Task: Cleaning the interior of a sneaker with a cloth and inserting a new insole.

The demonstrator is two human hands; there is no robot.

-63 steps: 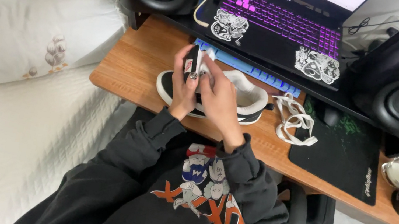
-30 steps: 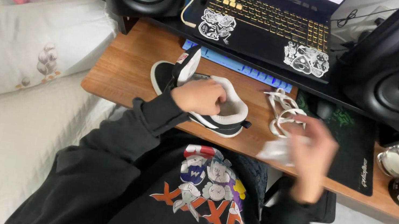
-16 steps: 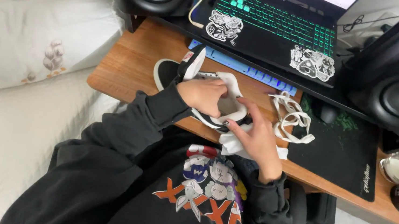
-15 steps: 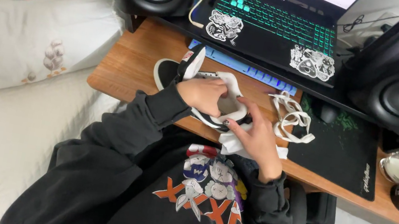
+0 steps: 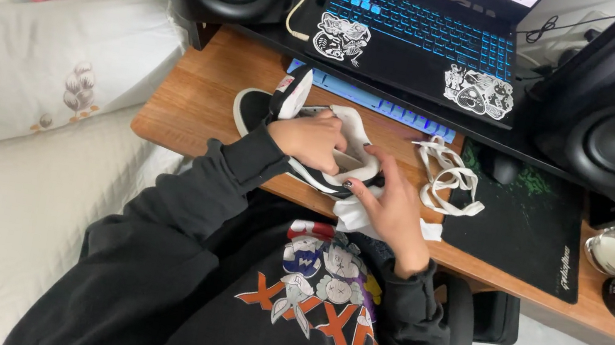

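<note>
Since half a second ago both hands have barely shifted: left hand (image 5: 315, 138) fingers stay curled over the black-and-white shoe (image 5: 306, 134), right hand (image 5: 390, 204) fingers pressed to its side. Shoe lies near the table's (image 5: 195, 94) front edge, toe toward the left, long axis along that edge, white laces (image 5: 447, 172) just right
</note>
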